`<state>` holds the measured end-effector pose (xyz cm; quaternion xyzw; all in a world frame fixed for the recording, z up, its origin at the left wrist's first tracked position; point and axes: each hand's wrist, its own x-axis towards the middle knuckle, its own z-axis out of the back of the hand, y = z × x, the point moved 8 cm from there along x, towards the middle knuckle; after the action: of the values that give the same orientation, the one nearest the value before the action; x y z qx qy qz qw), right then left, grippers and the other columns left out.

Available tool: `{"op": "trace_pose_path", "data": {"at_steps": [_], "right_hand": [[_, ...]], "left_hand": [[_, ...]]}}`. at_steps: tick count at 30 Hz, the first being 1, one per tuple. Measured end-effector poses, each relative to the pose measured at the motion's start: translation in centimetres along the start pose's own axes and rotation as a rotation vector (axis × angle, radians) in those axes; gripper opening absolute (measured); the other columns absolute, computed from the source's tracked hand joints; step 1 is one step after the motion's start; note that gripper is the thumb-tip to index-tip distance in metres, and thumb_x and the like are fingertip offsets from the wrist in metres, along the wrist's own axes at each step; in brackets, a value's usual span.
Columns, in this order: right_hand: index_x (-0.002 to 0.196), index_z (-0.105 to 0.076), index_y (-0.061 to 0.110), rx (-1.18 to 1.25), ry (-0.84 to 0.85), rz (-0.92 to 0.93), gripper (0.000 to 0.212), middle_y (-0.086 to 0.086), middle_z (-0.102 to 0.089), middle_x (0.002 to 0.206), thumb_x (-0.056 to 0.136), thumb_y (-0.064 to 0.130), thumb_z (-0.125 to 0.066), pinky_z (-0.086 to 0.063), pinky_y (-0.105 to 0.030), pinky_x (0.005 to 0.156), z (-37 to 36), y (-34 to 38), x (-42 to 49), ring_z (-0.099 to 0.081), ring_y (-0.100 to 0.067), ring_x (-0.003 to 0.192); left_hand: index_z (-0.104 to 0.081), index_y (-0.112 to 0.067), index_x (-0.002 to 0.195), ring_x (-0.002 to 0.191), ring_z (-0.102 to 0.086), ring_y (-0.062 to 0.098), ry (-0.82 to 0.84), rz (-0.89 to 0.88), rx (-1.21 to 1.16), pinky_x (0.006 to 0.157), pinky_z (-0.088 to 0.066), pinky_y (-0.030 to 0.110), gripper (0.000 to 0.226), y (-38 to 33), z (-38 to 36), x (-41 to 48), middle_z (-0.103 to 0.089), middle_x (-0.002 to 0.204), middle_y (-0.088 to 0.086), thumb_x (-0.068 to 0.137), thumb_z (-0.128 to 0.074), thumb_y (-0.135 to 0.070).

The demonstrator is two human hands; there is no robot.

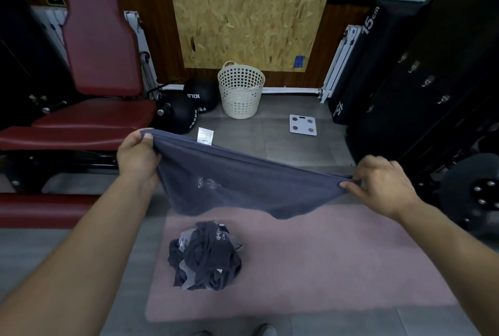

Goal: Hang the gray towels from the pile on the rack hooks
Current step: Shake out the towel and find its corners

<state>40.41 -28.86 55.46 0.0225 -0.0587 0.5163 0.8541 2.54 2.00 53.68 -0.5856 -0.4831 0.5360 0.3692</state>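
Left hand [137, 155]: pinching one top corner of the slate-gray terry towel [237, 184], fingers curled over its hem.
Right hand [383, 182]: gripping the opposite corner, sitting lower.
Towel position: hanging spread between both hands, above the crumpled pile of dark gray towels [205, 254] on the pink floor mat [337, 254].
Small metal hooks [427, 82]: sitting on the tall black rack [445, 39], well apart from the towel.
Risk: the hem, being pulled flat, is probably offering no fold to catch; it may slip off a hook.

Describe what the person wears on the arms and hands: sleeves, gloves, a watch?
Nothing shows. The left hand and right hand are without gloves. The left forearm and right forearm are bare too: no sleeves, watch or bands.
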Motion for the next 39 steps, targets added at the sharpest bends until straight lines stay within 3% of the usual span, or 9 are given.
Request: {"op": "trace_pose_path", "data": {"at_steps": [4,7,13,18,20,24,29,35,39], "right_hand": [[0.074,-0.073,0.015,0.735,-0.093,-0.282,0.013,0.000,-0.071,0.078,0.082,0.020,-0.081,-0.049,-0.015,0.066,1.5,-1.2,0.3,-0.063,-0.006,0.067],[0.081,-0.075,0.010,0.898,-0.123,-0.318,0.006,-0.002,-0.071,0.072,0.081,0.007,-0.081,-0.041,-0.005,0.054,2.4,-1.0,0.6,-0.056,0.004,0.051],[0.103,-0.072,0.013,0.957,-0.100,-0.345,0.027,-0.004,-0.066,0.078,0.079,0.007,-0.083,-0.046,-0.009,0.058,2.3,-0.9,1.3,-0.058,-0.003,0.063],[0.087,-0.072,0.004,1.180,0.027,-0.389,0.002,0.009,-0.063,0.056,0.087,0.005,-0.074,-0.040,-0.009,0.047,1.4,-0.7,0.9,-0.052,0.001,0.047],[0.085,-0.068,0.008,1.291,0.066,-0.396,0.009,0.006,-0.065,0.063,0.093,0.007,-0.066,-0.043,-0.011,0.051,1.1,-0.5,0.6,-0.054,-0.003,0.055],[0.089,-0.062,0.010,1.685,0.065,-0.438,0.009,-0.005,-0.071,0.084,0.096,0.011,-0.056,-0.058,-0.024,0.069,0.8,0.4,0.4,-0.068,-0.014,0.075],[0.077,-0.063,0.016,1.550,-0.159,-0.584,0.014,-0.007,-0.066,0.080,0.088,0.019,-0.072,-0.049,-0.028,0.060,1.3,-1.5,0.3,-0.061,-0.016,0.068],[0.075,-0.066,0.019,1.497,-0.298,-0.683,0.016,-0.004,-0.062,0.078,0.087,0.022,-0.077,-0.043,-0.041,0.076,1.4,-2.1,-0.1,-0.054,-0.024,0.080],[0.073,-0.064,0.020,1.498,-0.275,-0.796,0.021,-0.004,-0.060,0.077,0.088,0.026,-0.076,-0.042,-0.042,0.075,0.5,-2.0,-0.5,-0.051,-0.025,0.080]], "left_hand": [[-0.060,-0.023,0.094,0.080,-0.058,0.007,-0.032,0.025,-0.076,0.079,-0.055,0.025,0.020,-0.4,0.2,0.4,-0.060,0.088,-0.006,0.106,-0.046,-0.016],[-0.058,-0.025,0.088,0.083,-0.058,0.007,-0.039,0.058,-0.090,0.087,-0.055,0.029,0.023,-0.1,0.7,1.0,-0.061,0.091,-0.008,0.106,-0.046,-0.018],[-0.059,-0.026,0.106,0.087,-0.059,0.008,-0.029,0.065,-0.071,0.085,-0.054,0.030,0.014,1.0,1.3,1.7,-0.062,0.099,-0.005,0.106,-0.047,-0.019],[-0.059,-0.023,0.083,0.070,-0.055,0.007,-0.029,0.047,-0.016,0.058,-0.049,0.018,0.026,2.0,2.2,2.2,-0.059,0.081,-0.006,0.105,-0.047,-0.015],[-0.058,-0.022,0.079,0.063,-0.051,0.006,-0.024,0.025,0.014,0.050,-0.044,0.016,0.028,2.0,2.4,2.2,-0.056,0.076,-0.006,0.105,-0.047,-0.015],[-0.060,-0.022,0.081,0.061,-0.046,0.004,-0.007,-0.023,0.065,0.054,-0.039,0.016,0.025,2.1,2.3,2.5,-0.053,0.073,-0.007,0.103,-0.051,-0.016],[-0.069,-0.013,0.108,0.077,-0.054,0.011,0.052,-0.071,0.100,0.071,-0.044,0.025,0.015,1.9,2.3,2.9,-0.062,0.083,-0.003,0.099,-0.057,-0.016],[-0.070,-0.005,0.114,0.098,-0.061,0.021,0.124,-0.029,0.179,0.093,-0.049,0.037,0.023,3.0,2.4,2.9,-0.069,0.109,0.012,0.098,-0.060,-0.018],[-0.070,-0.015,0.091,0.095,-0.063,0.021,0.115,0.110,0.087,0.084,-0.050,0.032,0.008,3.8,2.1,2.5,-0.069,0.096,0.004,0.094,-0.062,-0.013]]}}
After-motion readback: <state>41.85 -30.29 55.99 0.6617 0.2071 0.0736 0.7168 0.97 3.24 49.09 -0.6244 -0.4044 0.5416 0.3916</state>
